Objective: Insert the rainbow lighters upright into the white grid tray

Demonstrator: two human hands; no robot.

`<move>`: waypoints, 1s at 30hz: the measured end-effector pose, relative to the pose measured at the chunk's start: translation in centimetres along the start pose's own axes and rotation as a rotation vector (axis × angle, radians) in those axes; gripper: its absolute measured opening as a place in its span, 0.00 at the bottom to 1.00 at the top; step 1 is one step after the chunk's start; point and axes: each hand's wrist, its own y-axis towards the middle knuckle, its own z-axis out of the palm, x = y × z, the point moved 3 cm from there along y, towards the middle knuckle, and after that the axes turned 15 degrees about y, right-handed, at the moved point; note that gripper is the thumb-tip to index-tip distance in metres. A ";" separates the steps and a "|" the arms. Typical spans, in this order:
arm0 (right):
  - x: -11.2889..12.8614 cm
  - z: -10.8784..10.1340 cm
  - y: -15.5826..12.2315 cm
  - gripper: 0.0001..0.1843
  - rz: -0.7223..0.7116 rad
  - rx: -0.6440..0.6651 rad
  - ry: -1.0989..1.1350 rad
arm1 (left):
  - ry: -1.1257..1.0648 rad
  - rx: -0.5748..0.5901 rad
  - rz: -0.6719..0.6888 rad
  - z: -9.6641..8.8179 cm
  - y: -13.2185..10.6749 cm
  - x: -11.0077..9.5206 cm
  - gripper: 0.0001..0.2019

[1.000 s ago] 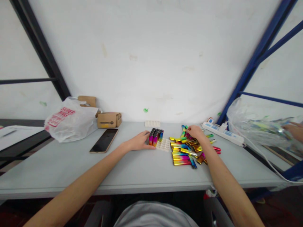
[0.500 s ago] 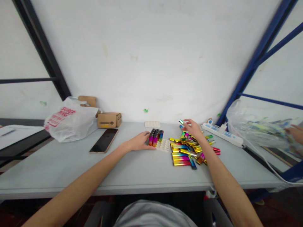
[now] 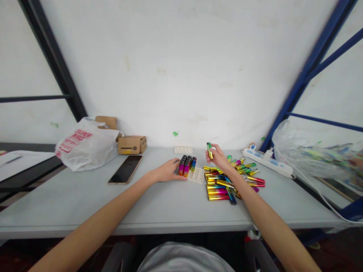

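The right grip [image 3: 217, 155] pinches a green-and-gold stick [image 3: 210, 151], near upright, above the tabletop [image 3: 159, 206] towards its back edge. The left grip [image 3: 167, 171], thumb and fingers spread, curves round black-topped sticks [image 3: 185, 167] standing at the left edge of a pale tray [image 3: 197, 174].

A scuffed white wall [image 3: 181, 75] rises behind the grey table [image 3: 164, 207] and blue frame [image 3: 305, 75].

Bright, evenly lit across far wall [image 3: 195, 75] | dark beneath near edge of table [image 3: 159, 204] | glinting off lighters [image 3: 225, 184] | smeared at clear bag [image 3: 317, 156], right | stretched toward left and right margins
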 end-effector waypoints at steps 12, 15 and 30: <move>-1.3 3.9 -2.2 0.39 -0.166 -0.077 -0.505 | 0.000 -0.013 -0.002 0.3 0.0 0.1 0.41; -1.1 4.2 -2.5 0.37 -0.252 -0.124 -0.586 | 0.003 -0.013 0.002 0.3 0.0 0.2 0.43; -0.7 4.3 -2.2 0.32 -0.282 -0.107 -0.670 | 0.004 0.002 -0.002 0.1 0.0 0.0 0.40</move>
